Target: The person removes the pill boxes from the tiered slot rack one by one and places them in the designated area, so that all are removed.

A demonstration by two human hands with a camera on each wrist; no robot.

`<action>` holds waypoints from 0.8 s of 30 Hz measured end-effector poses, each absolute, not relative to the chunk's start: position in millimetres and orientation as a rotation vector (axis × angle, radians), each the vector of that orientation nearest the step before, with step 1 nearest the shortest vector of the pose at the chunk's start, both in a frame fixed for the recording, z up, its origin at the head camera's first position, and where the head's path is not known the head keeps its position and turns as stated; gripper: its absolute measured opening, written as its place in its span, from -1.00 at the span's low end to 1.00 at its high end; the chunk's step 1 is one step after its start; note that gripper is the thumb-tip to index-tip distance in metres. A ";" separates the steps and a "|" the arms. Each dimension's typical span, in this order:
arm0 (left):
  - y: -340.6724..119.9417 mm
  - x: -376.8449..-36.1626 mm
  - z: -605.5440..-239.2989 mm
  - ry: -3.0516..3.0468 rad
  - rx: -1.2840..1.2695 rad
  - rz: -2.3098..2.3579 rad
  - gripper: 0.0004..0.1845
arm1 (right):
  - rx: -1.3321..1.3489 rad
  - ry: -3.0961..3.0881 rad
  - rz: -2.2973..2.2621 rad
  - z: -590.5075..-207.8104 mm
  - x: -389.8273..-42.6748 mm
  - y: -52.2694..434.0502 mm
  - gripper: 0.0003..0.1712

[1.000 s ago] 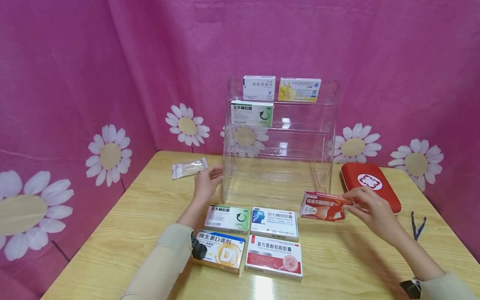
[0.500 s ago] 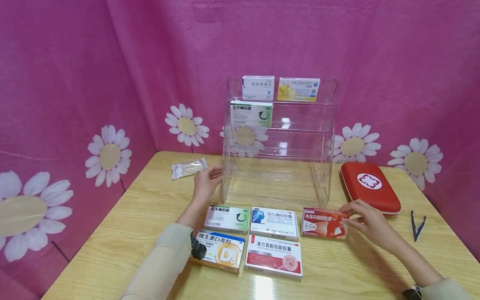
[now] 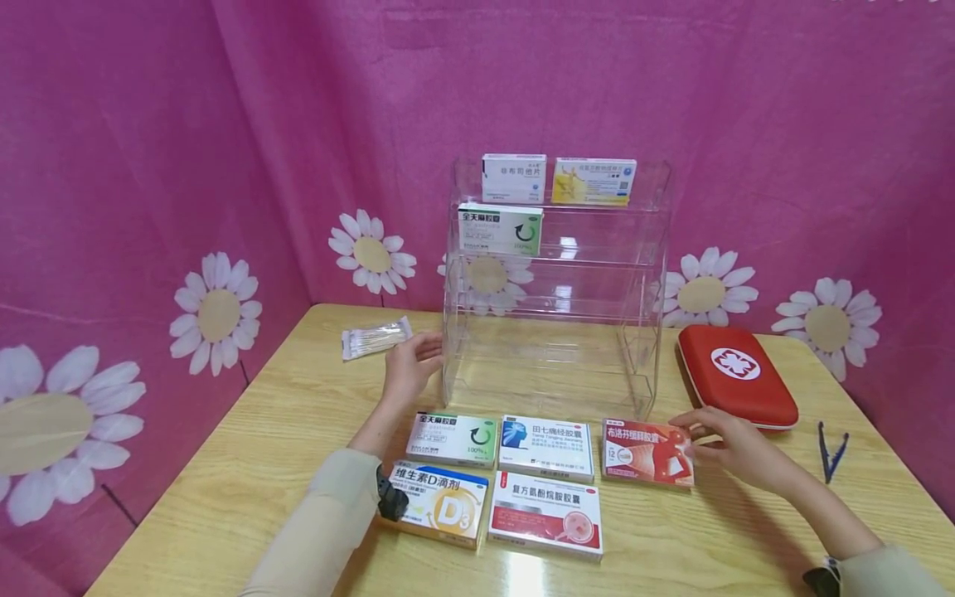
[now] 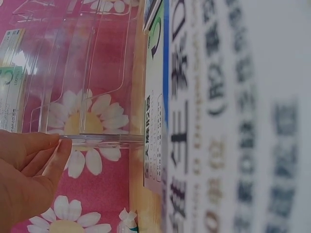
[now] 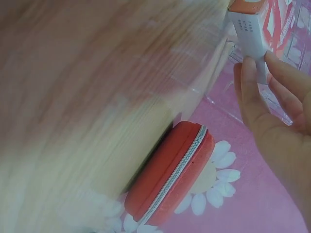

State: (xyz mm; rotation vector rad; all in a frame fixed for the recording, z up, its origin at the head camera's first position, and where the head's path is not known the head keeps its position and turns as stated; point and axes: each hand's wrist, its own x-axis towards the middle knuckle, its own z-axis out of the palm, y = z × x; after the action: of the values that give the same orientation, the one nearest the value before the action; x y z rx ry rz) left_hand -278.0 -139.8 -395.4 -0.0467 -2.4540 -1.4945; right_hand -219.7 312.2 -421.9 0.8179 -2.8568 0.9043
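Note:
My right hand (image 3: 734, 444) holds a red medicine box (image 3: 646, 452) by its right end, just right of the blue-and-white box (image 3: 546, 445). In the right wrist view, thumb and fingertips pinch the white end (image 5: 251, 41) of that box. At the left side of a clear tiered display rack (image 3: 552, 373), my left hand (image 3: 409, 369) has its fingertips on the upright edge. The left wrist view shows those fingertips (image 4: 60, 138) pinching the clear side panel. Other medicine boxes lie face up: a green-and-white one (image 3: 453, 439), an orange vitamin D one (image 3: 438, 502) and a red-and-white one (image 3: 546, 514).
The rack carries a white box (image 3: 513, 178) and a yellow one (image 3: 593, 181) on top, with a green box (image 3: 500, 230) below. A red zip case (image 3: 739, 377) and blue tweezers (image 3: 831, 452) lie right. A cotton swab packet (image 3: 376, 338) lies back left.
My right hand has brought the red box down and toward me, and it now lines up beside the blue-and-white box. My left hand has stayed at the rack.

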 end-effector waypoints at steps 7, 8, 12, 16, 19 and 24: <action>-142.8 -279.2 -396.3 -2.475 -0.058 -1.482 -0.62 | 0.883 -2.972 0.987 -420.4 -225.9 312.2 -0.55; -143.1 -279.4 -396.4 -2.478 -0.059 -1.479 -0.61 | 0.896 -2.987 0.988 -420.4 -226.9 312.3 -0.55; -144.1 -279.3 -396.8 -2.484 -0.071 -1.465 -0.60 | 0.936 -3.031 0.991 -421.6 -231.3 313.0 -0.54; -145.3 -278.8 -398.1 -2.486 -0.088 -1.458 -0.60 | 0.957 -3.059 0.972 -424.4 -234.4 314.6 -0.55; -146.0 -278.8 -398.9 -2.486 -0.104 -1.456 -0.61 | 0.974 -3.055 0.941 -426.6 -235.6 315.8 -0.56; -146.3 -279.6 -398.5 -2.472 -0.132 -1.460 -0.60 | 1.009 -3.016 0.924 -428.3 -235.8 316.3 -0.58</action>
State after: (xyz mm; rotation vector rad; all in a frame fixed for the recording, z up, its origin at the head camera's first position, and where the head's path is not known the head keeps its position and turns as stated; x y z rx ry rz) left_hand -279.6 -146.3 -398.5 -0.1319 -2.4718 -1.4598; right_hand -235.8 316.3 -428.3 1.0087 -3.0156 0.9240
